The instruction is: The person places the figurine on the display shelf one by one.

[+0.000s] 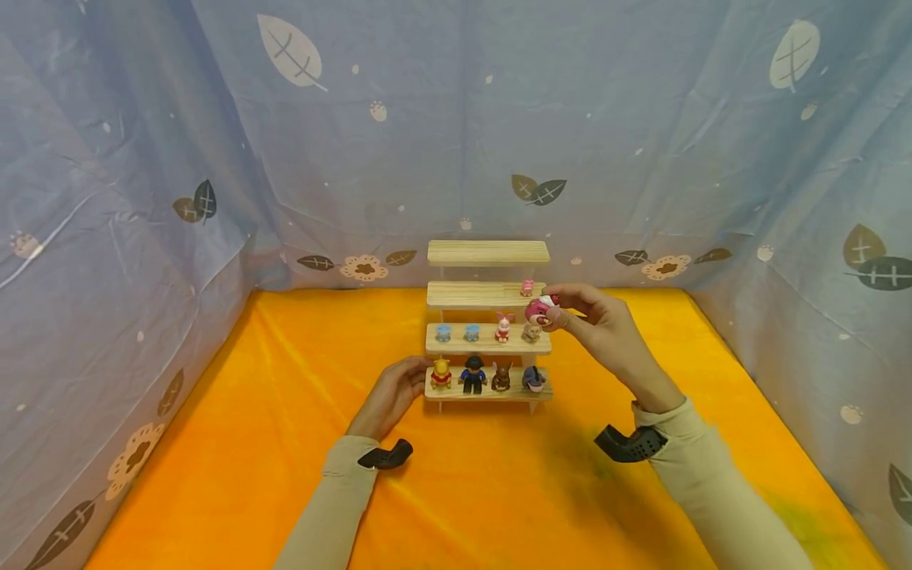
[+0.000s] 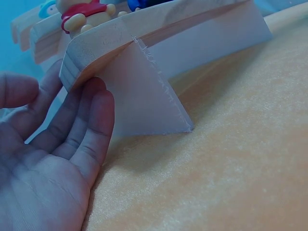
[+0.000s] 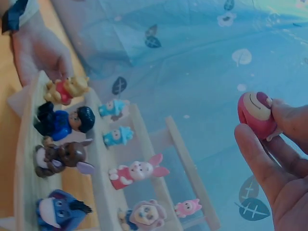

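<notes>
My right hand [image 1: 602, 328] pinches a pink figurine [image 1: 539, 311] with a pale muzzle between thumb and fingers, in front of the upper steps at the right end. Up close in the right wrist view, the pink figurine [image 3: 255, 107] is held in the air beside the wooden display stand [image 3: 103, 183]. My left hand [image 1: 390, 396] is at the left end of the lowest step. There, the left wrist view has the fingertips [image 2: 102, 103] against the board's underside and white leg, palm up, thumb apart from them.
On the lowest step sit a yellow bear [image 1: 441, 374], a blue-clad doll [image 1: 473, 375], a brown figure [image 1: 502, 377] and a blue donkey [image 1: 533, 378]. Above are two light-blue figures [image 1: 473, 332], a piglet [image 1: 503, 328], a beige figure [image 1: 531, 332] and a small pink figure [image 1: 527, 288].
</notes>
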`<state>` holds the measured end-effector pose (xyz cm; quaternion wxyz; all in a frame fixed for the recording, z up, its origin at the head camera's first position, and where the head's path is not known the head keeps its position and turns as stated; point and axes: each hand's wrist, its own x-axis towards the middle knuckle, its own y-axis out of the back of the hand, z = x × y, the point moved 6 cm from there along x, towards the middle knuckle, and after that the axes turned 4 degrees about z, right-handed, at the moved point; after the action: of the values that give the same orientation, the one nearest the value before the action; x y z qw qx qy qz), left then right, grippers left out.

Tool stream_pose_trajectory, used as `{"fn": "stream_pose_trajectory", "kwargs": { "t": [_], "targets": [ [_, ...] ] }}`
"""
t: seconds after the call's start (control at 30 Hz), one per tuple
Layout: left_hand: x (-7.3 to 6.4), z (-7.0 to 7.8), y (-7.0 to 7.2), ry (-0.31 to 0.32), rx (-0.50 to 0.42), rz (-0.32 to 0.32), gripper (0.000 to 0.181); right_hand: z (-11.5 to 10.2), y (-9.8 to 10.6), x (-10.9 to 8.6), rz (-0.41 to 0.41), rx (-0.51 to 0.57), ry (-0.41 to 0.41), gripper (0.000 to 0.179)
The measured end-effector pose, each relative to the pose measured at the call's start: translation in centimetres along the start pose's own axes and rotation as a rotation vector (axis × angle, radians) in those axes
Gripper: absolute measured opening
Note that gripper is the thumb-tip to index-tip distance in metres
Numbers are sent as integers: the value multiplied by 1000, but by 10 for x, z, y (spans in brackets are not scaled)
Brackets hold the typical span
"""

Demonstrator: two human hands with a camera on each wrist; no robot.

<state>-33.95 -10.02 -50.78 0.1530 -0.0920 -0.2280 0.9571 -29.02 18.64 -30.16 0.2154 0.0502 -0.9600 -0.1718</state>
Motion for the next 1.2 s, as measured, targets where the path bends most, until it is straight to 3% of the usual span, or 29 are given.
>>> {"fn": "stream_pose_trajectory", "kwargs": {
  "t": [0.33,0.53,0.73,1.2],
  "targets": [
    [1,0,-1,8,-2,13,36,-10,2,22,-20,-25,75,33],
    [2,-1,0,8,-15,30,35,-11,2,35,-41,-90,65,31],
    [2,-1,1,17,4,40,34,-12,5,50,0,-164,72,30],
    [2,-1,1,15,5,46,33,-7,-6,78,-40,-205,41,31]
  ]
}}
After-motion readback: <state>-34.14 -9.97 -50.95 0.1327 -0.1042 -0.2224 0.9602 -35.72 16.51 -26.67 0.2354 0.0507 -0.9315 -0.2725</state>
